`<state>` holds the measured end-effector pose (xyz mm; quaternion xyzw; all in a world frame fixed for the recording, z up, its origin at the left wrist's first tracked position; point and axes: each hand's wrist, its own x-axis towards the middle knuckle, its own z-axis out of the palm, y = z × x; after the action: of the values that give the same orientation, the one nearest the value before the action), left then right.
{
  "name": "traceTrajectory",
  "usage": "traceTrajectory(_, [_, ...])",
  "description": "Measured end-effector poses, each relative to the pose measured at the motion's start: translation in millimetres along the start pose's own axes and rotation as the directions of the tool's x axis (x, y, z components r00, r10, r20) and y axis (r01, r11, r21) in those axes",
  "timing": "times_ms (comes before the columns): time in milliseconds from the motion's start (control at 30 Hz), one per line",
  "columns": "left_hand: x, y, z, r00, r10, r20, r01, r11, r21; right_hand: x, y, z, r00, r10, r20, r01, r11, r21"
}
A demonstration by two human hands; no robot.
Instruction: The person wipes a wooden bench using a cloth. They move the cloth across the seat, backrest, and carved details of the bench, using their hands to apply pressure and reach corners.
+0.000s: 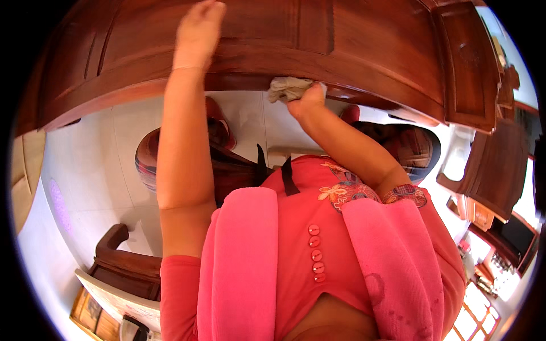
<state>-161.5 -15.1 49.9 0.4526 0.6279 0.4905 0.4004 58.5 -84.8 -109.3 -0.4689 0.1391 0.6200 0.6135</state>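
Note:
Reaching up over a large dark-red wooden furniture piece [256, 34], my left hand [199, 28] lies against its panelled face. The fingers look stretched out and hold nothing I can see, though the picture's top edge cuts off their tips. My right hand [309, 102] is closed round a crumpled greyish-beige cloth [288, 88]. It presses the cloth to the lower wooden edge, right of the middle. Part of that hand's fingers is hidden by the cloth.
A pink towel [244, 256] hangs over my shoulders. Under the furniture is a pale tiled floor [131, 165], with my feet near its lower edge. A wooden chair [122, 261] stands at the lower left, and more wooden furniture [495, 165] at the right.

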Motion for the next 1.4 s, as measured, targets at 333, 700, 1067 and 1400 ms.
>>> traceTrajectory(333, [4, -8, -108, 0.905, 0.114, -0.411, -0.185, 0.973, -0.138, -15, 203, 87, 0.915, 0.387, 0.113, -0.395, 0.917, 0.05])
traceTrajectory(700, [-24, 7, -104, 0.805, 0.304, -0.51, -0.307, 0.948, 0.081, -63, 109, 83, 0.787, 0.576, 0.221, -0.563, 0.817, -0.127])
traceTrajectory(1067, [-82, 2, -6, 0.729, 0.684, 0.029, -0.649, 0.677, 0.348, -26, -109, -48, 0.998, 0.03, 0.051, -0.025, 0.996, -0.088])
traceTrajectory(1400, [-156, 14, 29, 0.209, 0.841, 0.498, -0.968, 0.249, -0.014, -23, 31, 7, 0.933, 0.348, 0.094, -0.315, 0.915, -0.253])
